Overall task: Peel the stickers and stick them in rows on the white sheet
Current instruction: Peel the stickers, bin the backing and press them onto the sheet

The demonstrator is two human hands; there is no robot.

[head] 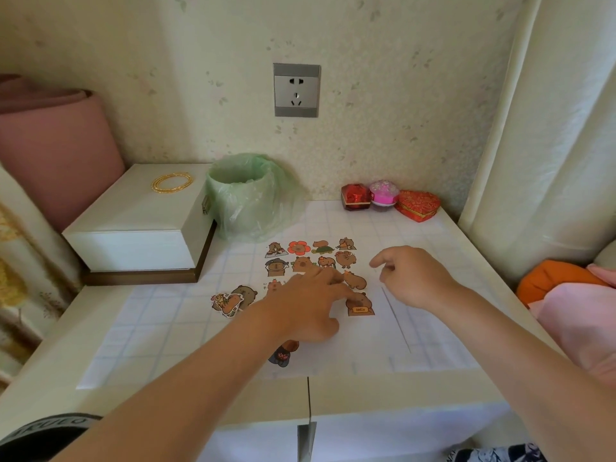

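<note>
on the white sheet (366, 340), two top rows of four stickers (301, 248); left hand (306, 311), grip apart, presses the hello sticker (361, 308); right hand (416, 278), grip loose and empty, over the sheet's right edge.

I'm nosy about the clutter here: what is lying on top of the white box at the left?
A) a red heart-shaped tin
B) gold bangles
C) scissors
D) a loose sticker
B: thin gold bangles lie flat on the lid of the white box, towards its back edge, and nothing else shows on it.
</note>
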